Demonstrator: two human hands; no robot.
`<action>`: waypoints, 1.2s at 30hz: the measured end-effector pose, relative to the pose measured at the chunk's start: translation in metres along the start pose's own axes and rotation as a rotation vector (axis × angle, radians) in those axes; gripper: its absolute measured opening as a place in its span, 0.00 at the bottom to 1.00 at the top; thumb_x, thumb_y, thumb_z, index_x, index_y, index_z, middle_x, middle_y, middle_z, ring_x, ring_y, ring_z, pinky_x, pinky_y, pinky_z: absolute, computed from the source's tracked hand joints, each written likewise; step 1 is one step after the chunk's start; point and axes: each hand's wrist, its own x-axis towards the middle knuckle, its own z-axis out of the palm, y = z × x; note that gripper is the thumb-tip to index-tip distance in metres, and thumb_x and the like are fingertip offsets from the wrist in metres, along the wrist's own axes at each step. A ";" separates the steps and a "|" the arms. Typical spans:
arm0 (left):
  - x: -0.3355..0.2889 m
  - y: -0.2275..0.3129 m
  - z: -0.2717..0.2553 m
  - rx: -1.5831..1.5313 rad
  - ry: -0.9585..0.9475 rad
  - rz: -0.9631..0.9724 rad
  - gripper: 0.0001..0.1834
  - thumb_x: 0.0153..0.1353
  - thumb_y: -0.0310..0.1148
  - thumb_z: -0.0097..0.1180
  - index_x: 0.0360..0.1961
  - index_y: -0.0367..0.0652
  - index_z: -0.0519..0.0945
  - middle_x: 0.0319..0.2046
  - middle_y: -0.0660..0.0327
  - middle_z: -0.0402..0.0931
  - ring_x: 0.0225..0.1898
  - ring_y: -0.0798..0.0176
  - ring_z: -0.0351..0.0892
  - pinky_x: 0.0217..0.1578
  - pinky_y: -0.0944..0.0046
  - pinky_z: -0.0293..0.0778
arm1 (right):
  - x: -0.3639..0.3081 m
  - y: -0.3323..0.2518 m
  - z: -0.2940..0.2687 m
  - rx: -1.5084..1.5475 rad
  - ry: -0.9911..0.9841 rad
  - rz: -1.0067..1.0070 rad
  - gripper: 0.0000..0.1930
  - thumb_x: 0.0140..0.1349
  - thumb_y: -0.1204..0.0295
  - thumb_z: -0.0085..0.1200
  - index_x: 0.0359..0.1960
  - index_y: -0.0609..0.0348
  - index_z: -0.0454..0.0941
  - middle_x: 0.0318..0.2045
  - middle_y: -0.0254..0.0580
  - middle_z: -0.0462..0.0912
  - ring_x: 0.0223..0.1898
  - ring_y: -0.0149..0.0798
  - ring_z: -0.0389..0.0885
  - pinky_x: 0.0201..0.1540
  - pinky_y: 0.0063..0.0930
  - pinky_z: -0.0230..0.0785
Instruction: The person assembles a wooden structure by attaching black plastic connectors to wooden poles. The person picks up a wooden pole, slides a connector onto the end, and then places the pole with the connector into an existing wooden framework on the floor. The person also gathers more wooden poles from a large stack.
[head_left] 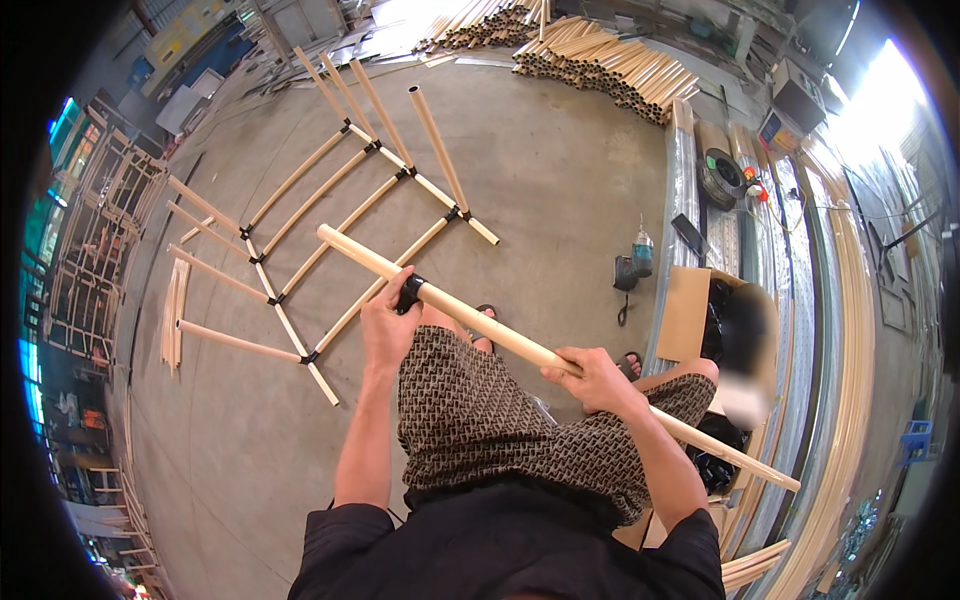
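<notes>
A long cream pipe [490, 328] slants across my lap, its far end to the upper left and its near end at the lower right. My left hand [385, 325] is closed round a black pipe joint [409, 291] fitted on the pipe. Farther down, my right hand [597, 382] wraps the same pipe. Beyond my left hand, a frame [290, 328] of cream pipes and black joints rests on the floor, with several pipes sticking up from it.
Several loose pipes [176, 315] lie left of the frame. A cordless drill [642, 252] stands to the right, near an opened cardboard box [683, 315] holding black bags. Stacked pipes [610, 70] lie at the back. Long wrapped lengths and a black spool [720, 178] line the right side.
</notes>
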 end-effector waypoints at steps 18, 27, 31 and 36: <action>-0.031 0.009 0.042 0.150 0.014 0.302 0.28 0.52 0.19 0.63 0.57 0.42 0.79 0.30 0.54 0.83 0.33 0.68 0.83 0.38 0.68 0.75 | 0.006 0.009 0.036 -0.356 0.401 -0.300 0.21 0.62 0.61 0.60 0.55 0.52 0.76 0.29 0.46 0.79 0.26 0.52 0.80 0.32 0.42 0.74; -0.061 0.039 0.062 0.175 -0.076 0.064 0.28 0.53 0.19 0.63 0.59 0.37 0.76 0.32 0.51 0.85 0.35 0.69 0.84 0.40 0.68 0.77 | 0.014 0.023 0.012 -0.192 0.048 -0.169 0.21 0.62 0.61 0.59 0.56 0.51 0.75 0.29 0.44 0.79 0.30 0.50 0.82 0.32 0.43 0.74; -0.059 0.060 0.064 0.275 -0.040 0.073 0.27 0.53 0.22 0.63 0.58 0.39 0.77 0.26 0.47 0.81 0.28 0.60 0.85 0.33 0.64 0.77 | 0.008 0.026 0.030 -0.350 0.328 -0.257 0.21 0.62 0.60 0.59 0.54 0.53 0.75 0.30 0.45 0.80 0.30 0.52 0.81 0.33 0.45 0.74; -0.062 0.057 0.069 0.331 -0.032 0.126 0.27 0.54 0.25 0.63 0.58 0.41 0.76 0.23 0.47 0.79 0.24 0.50 0.83 0.29 0.58 0.76 | 0.008 0.025 0.016 -0.354 0.270 -0.254 0.21 0.63 0.58 0.58 0.53 0.53 0.75 0.30 0.47 0.82 0.31 0.54 0.81 0.33 0.47 0.73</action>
